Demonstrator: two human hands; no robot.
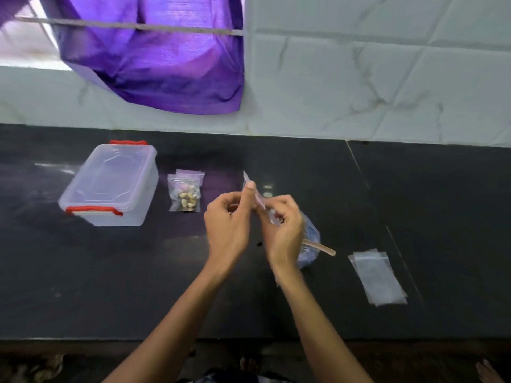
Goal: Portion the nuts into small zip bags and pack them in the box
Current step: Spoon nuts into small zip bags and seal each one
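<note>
Above the dark surface [110,286], left hand [227,228] and right hand [282,228] together pinch a small zip bag [255,196], its long axis tilted up and away. Just behind the right hand sits the nut bag [311,239]. Farther left: one filled bag [185,195], then the lidded box [110,183].
</note>
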